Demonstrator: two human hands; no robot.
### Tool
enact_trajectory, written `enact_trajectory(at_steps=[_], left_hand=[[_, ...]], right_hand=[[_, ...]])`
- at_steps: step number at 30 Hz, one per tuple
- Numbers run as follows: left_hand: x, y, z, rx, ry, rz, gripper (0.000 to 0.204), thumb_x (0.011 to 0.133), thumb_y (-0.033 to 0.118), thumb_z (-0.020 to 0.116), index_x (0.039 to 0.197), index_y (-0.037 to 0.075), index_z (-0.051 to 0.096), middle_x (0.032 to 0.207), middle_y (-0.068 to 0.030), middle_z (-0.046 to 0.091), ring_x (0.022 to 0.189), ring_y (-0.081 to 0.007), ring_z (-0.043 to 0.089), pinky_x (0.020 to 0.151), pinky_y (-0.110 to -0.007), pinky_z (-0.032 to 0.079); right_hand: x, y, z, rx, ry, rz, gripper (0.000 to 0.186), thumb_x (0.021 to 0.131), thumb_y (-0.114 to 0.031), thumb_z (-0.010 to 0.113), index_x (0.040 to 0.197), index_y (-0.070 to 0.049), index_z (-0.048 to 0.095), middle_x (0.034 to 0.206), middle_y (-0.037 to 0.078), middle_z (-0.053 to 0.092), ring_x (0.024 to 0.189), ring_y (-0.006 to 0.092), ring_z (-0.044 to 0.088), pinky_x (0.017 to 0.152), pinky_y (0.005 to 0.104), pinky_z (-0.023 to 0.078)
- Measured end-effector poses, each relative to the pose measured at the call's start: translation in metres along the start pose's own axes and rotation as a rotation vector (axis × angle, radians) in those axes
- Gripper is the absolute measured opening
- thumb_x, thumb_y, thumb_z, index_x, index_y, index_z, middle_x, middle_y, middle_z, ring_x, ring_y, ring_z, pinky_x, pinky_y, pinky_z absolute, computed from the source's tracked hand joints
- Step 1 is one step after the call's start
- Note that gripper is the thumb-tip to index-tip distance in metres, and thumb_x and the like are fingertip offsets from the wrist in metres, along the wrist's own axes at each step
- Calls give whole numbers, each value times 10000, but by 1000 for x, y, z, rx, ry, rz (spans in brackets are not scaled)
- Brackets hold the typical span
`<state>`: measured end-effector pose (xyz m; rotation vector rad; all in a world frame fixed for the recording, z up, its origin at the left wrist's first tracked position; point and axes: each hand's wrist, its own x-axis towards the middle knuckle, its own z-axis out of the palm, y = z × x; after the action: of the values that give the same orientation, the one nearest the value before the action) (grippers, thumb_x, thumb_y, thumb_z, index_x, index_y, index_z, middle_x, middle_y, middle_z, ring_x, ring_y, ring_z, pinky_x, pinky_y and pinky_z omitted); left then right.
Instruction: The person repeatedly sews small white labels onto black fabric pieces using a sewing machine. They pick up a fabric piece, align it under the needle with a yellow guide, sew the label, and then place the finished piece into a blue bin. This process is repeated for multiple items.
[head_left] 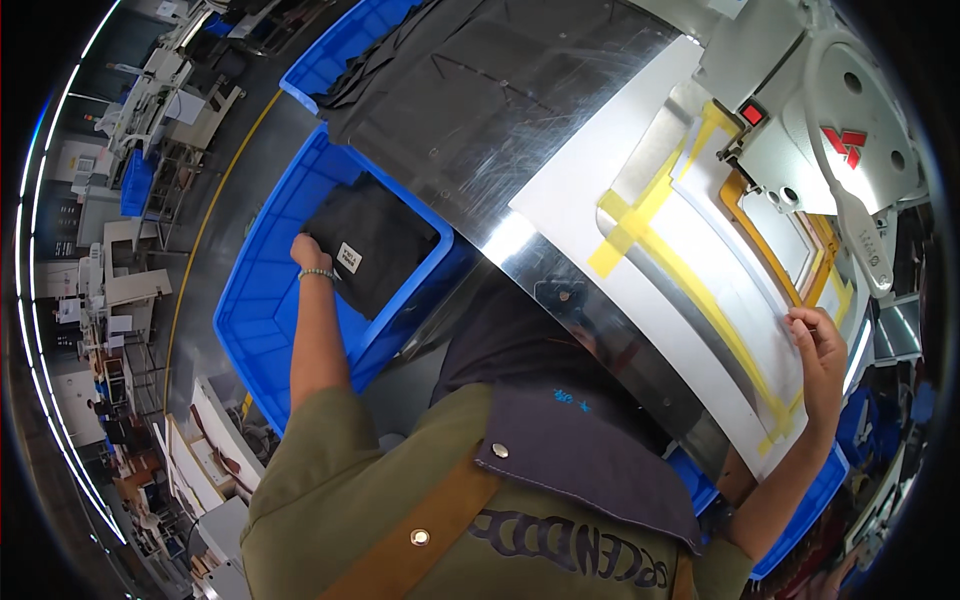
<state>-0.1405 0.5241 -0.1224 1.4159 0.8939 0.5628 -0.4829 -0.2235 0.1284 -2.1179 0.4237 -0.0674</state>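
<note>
In the blue bin (pixel 262 215) at the left, my left hand (pixel 307 252) is closed on the edge of a black fabric piece (pixel 375 245). A small white label (pixel 349 257) shows on that cloth. Its fingertips are partly hidden. On the right, my right hand (pixel 822 350) has its fingers drawn together over the white work plate (pixel 735 300), just below the corner of an orange-yellow clamp frame (pixel 765 245). Whether anything thin is pinched there I cannot make out. Yellow tape strips (pixel 640 225) run around a curved template on the plate.
A pale sewing machine head (pixel 850 120) overhangs the plate at the upper right. Dark fabric (pixel 470 90) covers the metal table on the far side. Another blue bin (pixel 310 70) stands at the back left. A yellow floor line (pixel 215 205) and other workstations lie further left.
</note>
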Motion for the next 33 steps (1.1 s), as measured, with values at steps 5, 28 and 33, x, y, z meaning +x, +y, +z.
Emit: enact_trajectory(at_steps=[5, 28, 33], left_hand=[[-37, 50, 32, 593, 277, 863, 246, 930, 158, 631, 1102, -10, 685, 1091, -103, 670, 977, -227, 655, 851, -359, 529], [-536, 133, 212, 27, -2104, 1468, 296, 896, 134, 741, 1162, 16, 685, 1096, -133, 667, 969, -285, 646, 844, -370, 531], [-521, 143, 206, 57, -2042, 1338, 264, 902, 101, 732, 1148, 13, 705, 1087, -128, 692, 932, -242, 663, 796, -334, 542]], right_hand=[[-6, -31, 26, -267, 29, -135, 204, 967, -86, 638, 1135, 17, 691, 1089, 99, 670, 1000, 169, 634, 874, 289, 490], [17, -2, 71, -436, 372, -515, 91, 897, -101, 702, 931, -42, 642, 858, 107, 629, 835, 302, 631, 718, 396, 513], [14, -10, 64, -301, 365, -459, 95, 942, -114, 670, 948, -30, 625, 883, 122, 638, 800, 301, 636, 723, 371, 512]])
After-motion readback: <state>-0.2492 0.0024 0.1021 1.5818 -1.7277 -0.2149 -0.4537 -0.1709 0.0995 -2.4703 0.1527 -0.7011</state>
